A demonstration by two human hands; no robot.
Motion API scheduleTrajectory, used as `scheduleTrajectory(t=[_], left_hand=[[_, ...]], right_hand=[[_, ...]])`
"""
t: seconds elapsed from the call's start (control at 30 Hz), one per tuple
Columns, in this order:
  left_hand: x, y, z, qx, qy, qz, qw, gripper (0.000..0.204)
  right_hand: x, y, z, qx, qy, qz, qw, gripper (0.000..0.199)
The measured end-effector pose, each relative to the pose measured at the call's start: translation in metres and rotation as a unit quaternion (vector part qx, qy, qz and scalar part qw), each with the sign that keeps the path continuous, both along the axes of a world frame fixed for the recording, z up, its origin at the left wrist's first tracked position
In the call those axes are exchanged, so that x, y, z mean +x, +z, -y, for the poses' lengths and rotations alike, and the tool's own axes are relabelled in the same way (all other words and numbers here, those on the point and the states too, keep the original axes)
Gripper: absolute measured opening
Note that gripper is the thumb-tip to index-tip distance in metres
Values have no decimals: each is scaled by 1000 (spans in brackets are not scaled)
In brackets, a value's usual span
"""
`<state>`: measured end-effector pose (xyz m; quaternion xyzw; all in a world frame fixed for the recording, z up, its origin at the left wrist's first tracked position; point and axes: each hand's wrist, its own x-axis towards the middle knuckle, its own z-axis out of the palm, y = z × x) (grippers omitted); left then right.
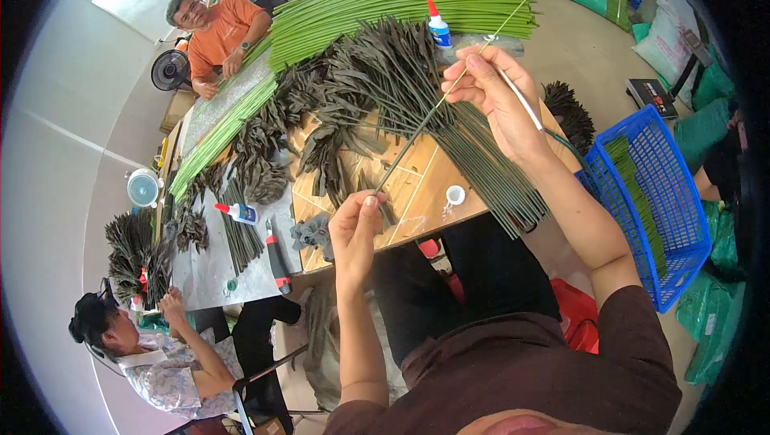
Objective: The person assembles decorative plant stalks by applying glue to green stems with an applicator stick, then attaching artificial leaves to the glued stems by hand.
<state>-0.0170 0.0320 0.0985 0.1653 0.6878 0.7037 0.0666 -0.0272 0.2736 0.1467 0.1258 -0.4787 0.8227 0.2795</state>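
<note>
A long thin artificial stem slants across the view, dark green on its lower part (pixel 413 140) and light green toward its upper tip (pixel 525 2). My left hand (pixel 355 226) pinches its lower end between thumb and fingers. Higher up, my right hand (pixel 496 90) has the same stem between thumb and fingertips. A slim white stick (pixel 521 99) also rests in my right hand, its end pointing down past the palm. Below the hands, a small white cup (pixel 455 195) stands near the table edge. Dark stems with brown-black leaves (pixel 393 66) lie in a bundle behind the stem.
Light green stems (pixel 401 2) are piled at the back. Two white bottles with red caps, one far (pixel 439 27) and one left (pixel 237 213), are on the table, as is a red-black cutter (pixel 277 258). A blue basket (pixel 650 202) stands right. Two people work left.
</note>
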Motion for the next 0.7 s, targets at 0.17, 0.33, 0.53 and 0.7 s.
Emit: scheduleTrajectory(t=[0.17, 0.33, 0.53, 0.7], left_hand=[[0, 3, -10, 25, -17, 1, 1000, 21], [1, 8, -15, 18, -33, 25, 999, 21], [5, -2, -5, -49, -61, 20, 997, 18], [8, -29, 17, 86, -30, 78, 993, 18]], right_hand=[[5, -1, 11, 121, 10, 67, 990, 22], [14, 2, 11, 90, 78, 104, 987, 23], [23, 15, 1, 87, 38, 78, 992, 21], [31, 32, -16, 94, -11, 54, 994, 22]])
